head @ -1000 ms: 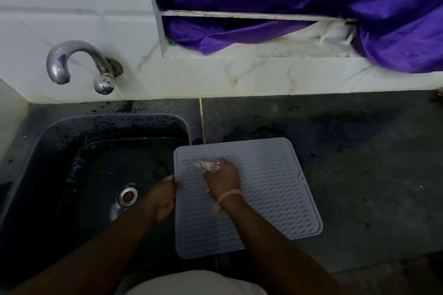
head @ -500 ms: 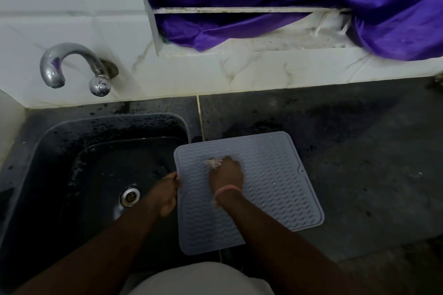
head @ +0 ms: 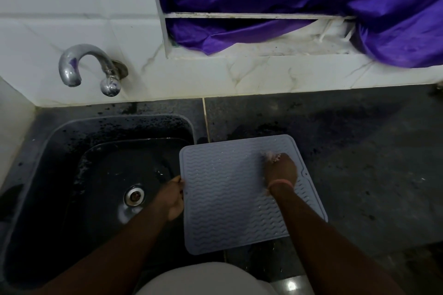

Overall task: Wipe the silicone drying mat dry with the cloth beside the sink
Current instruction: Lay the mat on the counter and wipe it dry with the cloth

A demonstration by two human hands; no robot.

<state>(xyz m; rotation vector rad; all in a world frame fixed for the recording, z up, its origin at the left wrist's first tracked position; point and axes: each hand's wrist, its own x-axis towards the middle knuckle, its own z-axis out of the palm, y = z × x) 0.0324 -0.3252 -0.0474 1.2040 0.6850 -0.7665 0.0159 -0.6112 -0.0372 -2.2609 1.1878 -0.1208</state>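
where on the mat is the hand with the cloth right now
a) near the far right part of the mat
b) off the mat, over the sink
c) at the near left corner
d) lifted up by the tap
a: the right hand presses the cloth on the far right part of the mat, while the left hand grips the mat's left edge by the sink.

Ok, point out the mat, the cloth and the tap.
mat [head: 223, 199]: head view, ribbed middle.
cloth [head: 270, 156]: head view, pale bit showing past the right hand's fingers.
tap [head: 79, 55]: head view, curved spout.
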